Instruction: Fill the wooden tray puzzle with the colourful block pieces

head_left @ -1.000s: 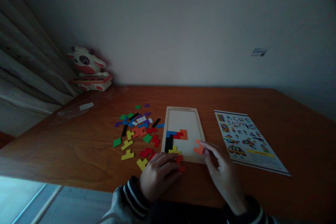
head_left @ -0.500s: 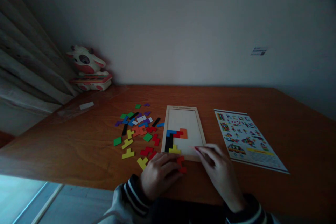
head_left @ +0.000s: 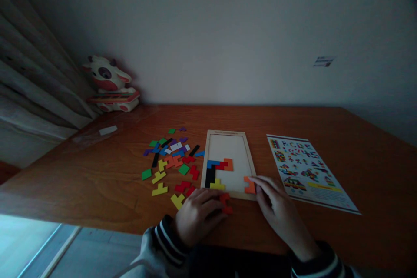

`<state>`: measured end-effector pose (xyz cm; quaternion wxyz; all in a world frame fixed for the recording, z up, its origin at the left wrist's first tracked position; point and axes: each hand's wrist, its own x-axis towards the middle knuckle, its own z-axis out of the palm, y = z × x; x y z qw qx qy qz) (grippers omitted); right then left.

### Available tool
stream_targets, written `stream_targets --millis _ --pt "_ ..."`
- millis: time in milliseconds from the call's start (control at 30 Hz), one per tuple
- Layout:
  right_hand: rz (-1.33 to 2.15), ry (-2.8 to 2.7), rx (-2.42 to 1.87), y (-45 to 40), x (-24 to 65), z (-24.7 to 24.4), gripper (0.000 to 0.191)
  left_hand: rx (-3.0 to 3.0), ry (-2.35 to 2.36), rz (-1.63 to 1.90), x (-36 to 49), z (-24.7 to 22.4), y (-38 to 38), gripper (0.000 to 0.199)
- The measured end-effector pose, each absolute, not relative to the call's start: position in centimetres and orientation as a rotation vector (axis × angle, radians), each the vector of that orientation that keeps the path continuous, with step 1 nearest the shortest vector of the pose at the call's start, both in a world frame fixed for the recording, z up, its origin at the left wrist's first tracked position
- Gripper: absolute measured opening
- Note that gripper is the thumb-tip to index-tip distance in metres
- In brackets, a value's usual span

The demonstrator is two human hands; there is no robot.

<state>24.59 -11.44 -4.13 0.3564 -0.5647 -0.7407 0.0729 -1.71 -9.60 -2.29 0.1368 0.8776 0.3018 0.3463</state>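
Note:
A wooden puzzle board lies before me. Blue, black, red, orange and yellow pieces fill part of its lower left. In its lower right corner is an orange notched puzzle piece, pinched at its right edge by the thumb and forefinger of my right hand. My left hand rests below the board's lower left corner, its fingers curled against a red-orange notched puzzle piece. Part of that piece is hidden by the fingertips. The yellow piece on the board sits just above my left hand.
Loose pieces in several colours, such as a green square and a yellow piece, are scattered left of the board. A printed pattern sheet lies to the right. A cow toy stands at the back left of the wooden table.
My right hand has moved slightly right, and the orange piece now shows flat in the board's lower right corner. My left hand has stayed with its red-orange piece.

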Motion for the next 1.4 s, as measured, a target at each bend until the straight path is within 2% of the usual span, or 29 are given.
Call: stream_targets --millis 233,433,733,967,1233,1400 --pt "0.115 -1.899 -1.516 -11.4 24.1 -4.0 0.029 2.521 0.889 1.015 -1.7 -2.2 -9.5 0.011" --pt "0.094 -1.947 -1.529 -11.4 24.0 -3.9 0.039 2.45 0.94 0.992 -1.3 -1.7 -9.6 0.014" --pt "0.045 -1.928 -1.503 -11.2 24.2 -4.4 0.032 2.596 0.965 0.874 1.8 0.8 -6.1 0.014" --pt "0.0 -1.937 -1.493 -11.2 23.8 -4.1 0.031 2.717 0.895 0.761 3.9 -0.8 -2.7 0.019" --pt "0.011 -1.907 -1.498 -11.1 23.8 -4.1 0.029 2.786 0.849 0.794 3.8 -1.9 -2.6 0.013" --pt "0.026 -1.902 -1.506 -11.2 23.8 -4.1 0.029 2.814 0.848 0.809 3.8 -1.9 -2.9 0.017"
